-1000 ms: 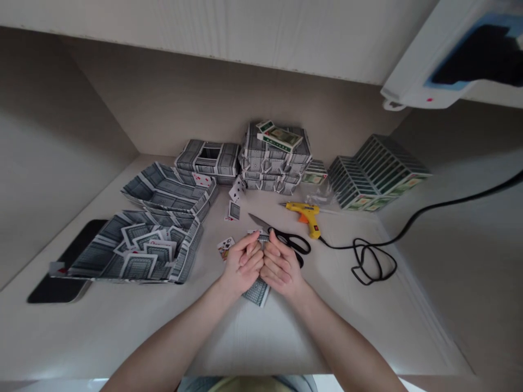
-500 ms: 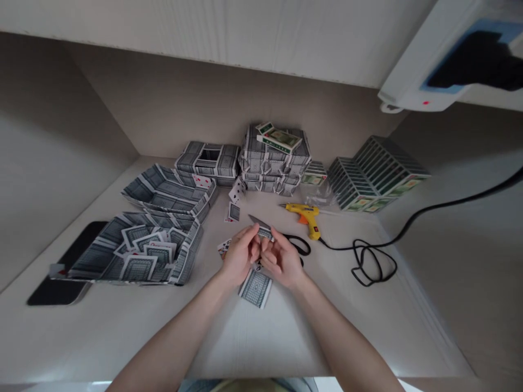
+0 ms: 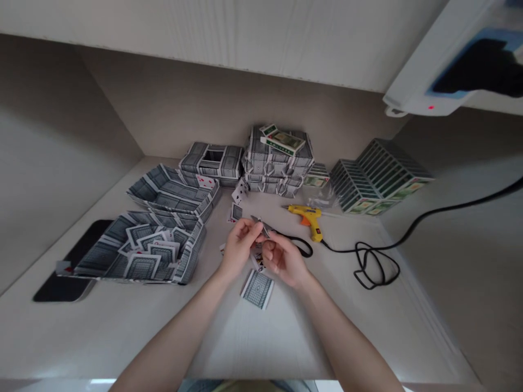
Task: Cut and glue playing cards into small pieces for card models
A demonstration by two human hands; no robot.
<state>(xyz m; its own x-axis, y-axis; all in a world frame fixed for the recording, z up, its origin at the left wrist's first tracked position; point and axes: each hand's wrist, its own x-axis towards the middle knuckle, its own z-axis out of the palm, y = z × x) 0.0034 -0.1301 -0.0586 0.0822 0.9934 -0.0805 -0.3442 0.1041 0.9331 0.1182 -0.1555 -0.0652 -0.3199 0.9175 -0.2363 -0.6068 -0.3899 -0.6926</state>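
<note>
My left hand (image 3: 237, 246) and my right hand (image 3: 288, 262) meet above the middle of the table, both closed in a pinch. Between the fingertips is a playing card (image 3: 265, 231), seen nearly edge-on and partly covered by the fingers. Scissors (image 3: 303, 245) with black handles lie just beyond the hands, their blade tip pointing to the far left. Below the hands, a playing card (image 3: 257, 289) lies back side up. Face cards (image 3: 257, 258) show partly beneath my fingers. A yellow glue gun (image 3: 309, 218) lies on its side beyond my right hand.
On the left stand open trays made of cards (image 3: 192, 256), the nearer holding loose cards, with a black phone-like slab (image 3: 61, 288) under it. Card-covered boxes (image 3: 278, 160) and stacked card packs (image 3: 379, 177) line the back. A black cable (image 3: 378, 249) coils at right.
The held card has turned from showing its patterned back to nearly edge-on. My fingers have shifted their grip, and the view has moved slightly.
</note>
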